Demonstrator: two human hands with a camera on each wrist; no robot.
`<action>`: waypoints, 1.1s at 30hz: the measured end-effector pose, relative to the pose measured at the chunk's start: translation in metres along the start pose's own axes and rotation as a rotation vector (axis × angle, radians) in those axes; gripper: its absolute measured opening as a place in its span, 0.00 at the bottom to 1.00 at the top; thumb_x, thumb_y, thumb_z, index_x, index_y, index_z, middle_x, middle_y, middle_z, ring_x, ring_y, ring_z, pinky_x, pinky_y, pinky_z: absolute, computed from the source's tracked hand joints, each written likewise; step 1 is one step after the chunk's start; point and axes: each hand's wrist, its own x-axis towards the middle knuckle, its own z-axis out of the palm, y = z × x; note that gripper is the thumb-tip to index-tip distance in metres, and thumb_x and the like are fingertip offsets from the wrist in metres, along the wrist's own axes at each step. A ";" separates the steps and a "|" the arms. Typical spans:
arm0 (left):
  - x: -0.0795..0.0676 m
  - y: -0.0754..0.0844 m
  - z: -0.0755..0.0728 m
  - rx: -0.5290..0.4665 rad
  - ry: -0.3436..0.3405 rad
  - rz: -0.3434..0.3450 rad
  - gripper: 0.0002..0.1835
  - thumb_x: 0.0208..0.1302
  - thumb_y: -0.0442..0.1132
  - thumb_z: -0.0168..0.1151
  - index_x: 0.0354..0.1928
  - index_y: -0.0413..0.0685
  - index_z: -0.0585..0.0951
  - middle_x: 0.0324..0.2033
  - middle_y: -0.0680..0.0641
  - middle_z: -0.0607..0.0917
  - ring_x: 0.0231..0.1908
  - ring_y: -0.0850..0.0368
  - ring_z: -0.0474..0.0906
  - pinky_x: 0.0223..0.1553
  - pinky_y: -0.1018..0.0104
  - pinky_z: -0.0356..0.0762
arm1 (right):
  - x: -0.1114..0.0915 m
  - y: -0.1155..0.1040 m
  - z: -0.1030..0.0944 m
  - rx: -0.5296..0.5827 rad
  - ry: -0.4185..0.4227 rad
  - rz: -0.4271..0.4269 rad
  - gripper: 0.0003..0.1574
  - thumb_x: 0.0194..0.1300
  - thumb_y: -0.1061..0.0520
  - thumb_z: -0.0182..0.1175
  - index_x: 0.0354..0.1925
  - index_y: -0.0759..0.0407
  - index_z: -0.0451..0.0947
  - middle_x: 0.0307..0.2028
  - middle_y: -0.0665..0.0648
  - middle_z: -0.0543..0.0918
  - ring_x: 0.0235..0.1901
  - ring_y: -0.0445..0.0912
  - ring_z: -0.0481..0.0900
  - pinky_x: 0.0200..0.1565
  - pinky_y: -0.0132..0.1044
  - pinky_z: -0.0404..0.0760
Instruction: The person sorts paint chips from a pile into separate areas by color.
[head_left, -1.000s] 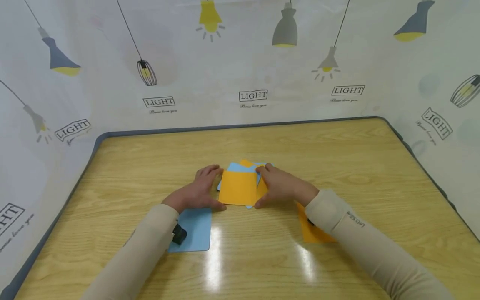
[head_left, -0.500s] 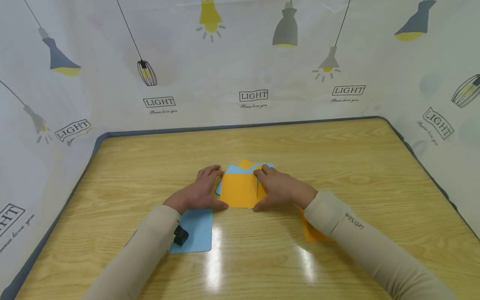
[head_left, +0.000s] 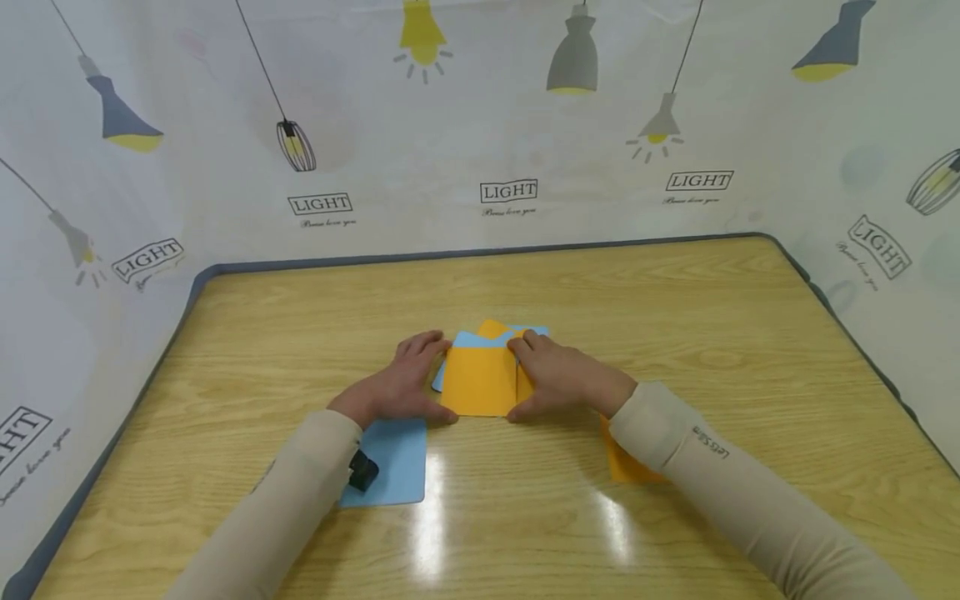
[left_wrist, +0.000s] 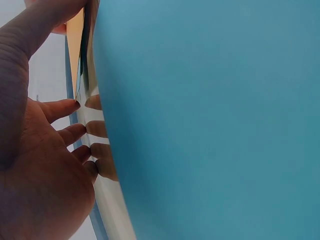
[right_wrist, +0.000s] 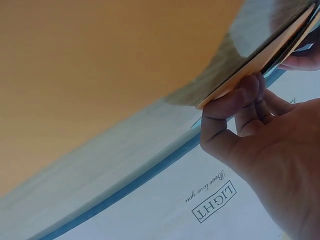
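An orange square card [head_left: 480,383] lies on top of a loose stack in the middle of the table. Below it show a blue card [head_left: 471,340] and an orange corner [head_left: 491,328], fanned out unevenly. My left hand [head_left: 401,383] stands at the stack's left side, thumb by the near corner. In the left wrist view its fingers [left_wrist: 65,107] are mostly straight, with tips down on the table. From the right, my right hand [head_left: 558,377] holds the stack's edge between thumb and fingers. The right wrist view shows bent fingers [right_wrist: 220,117] against an orange card's edge [right_wrist: 225,92].
A separate blue card [head_left: 401,467] lies under my left wrist, with a small black block [head_left: 363,471] over it. Another orange card [head_left: 630,462] is partly hidden under my right forearm. A printed fabric wall [head_left: 420,225] rises behind the wooden table [head_left: 315,317].
Both hands have shifted slightly toward me with the top orange card. The stack's blue and orange edges now sit closer behind it.
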 end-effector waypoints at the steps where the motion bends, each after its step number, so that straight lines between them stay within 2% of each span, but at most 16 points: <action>1: 0.000 -0.001 0.000 0.004 -0.002 -0.002 0.57 0.49 0.56 0.76 0.75 0.42 0.55 0.75 0.40 0.47 0.71 0.40 0.39 0.67 0.43 0.51 | 0.000 0.000 0.000 0.004 0.000 -0.001 0.61 0.51 0.34 0.72 0.67 0.69 0.59 0.51 0.62 0.67 0.44 0.50 0.70 0.41 0.42 0.78; 11: 0.001 0.002 -0.001 -0.005 0.008 -0.005 0.55 0.50 0.54 0.76 0.74 0.42 0.57 0.74 0.41 0.48 0.71 0.40 0.40 0.67 0.43 0.51 | 0.001 0.005 -0.001 0.084 -0.002 0.008 0.61 0.51 0.33 0.70 0.67 0.66 0.55 0.54 0.62 0.67 0.44 0.50 0.70 0.45 0.42 0.76; 16: 0.000 0.003 0.000 -0.006 -0.007 -0.018 0.57 0.50 0.56 0.76 0.75 0.43 0.54 0.75 0.41 0.47 0.71 0.41 0.40 0.68 0.44 0.50 | 0.001 0.006 -0.001 0.118 0.015 -0.018 0.60 0.51 0.34 0.70 0.67 0.66 0.55 0.53 0.61 0.67 0.44 0.49 0.70 0.44 0.41 0.76; 23: 0.000 0.002 0.000 -0.007 -0.007 -0.013 0.59 0.50 0.55 0.76 0.75 0.41 0.52 0.75 0.40 0.47 0.71 0.40 0.40 0.68 0.43 0.50 | 0.000 0.007 -0.003 0.160 0.030 -0.020 0.60 0.51 0.34 0.70 0.67 0.66 0.55 0.55 0.62 0.68 0.46 0.50 0.71 0.48 0.44 0.76; 33: 0.000 0.000 0.000 -0.050 -0.007 -0.017 0.58 0.48 0.56 0.77 0.74 0.42 0.54 0.75 0.42 0.47 0.71 0.42 0.39 0.68 0.44 0.49 | 0.000 0.007 -0.003 0.196 -0.014 0.018 0.63 0.50 0.32 0.69 0.69 0.63 0.52 0.54 0.58 0.68 0.46 0.49 0.70 0.48 0.43 0.74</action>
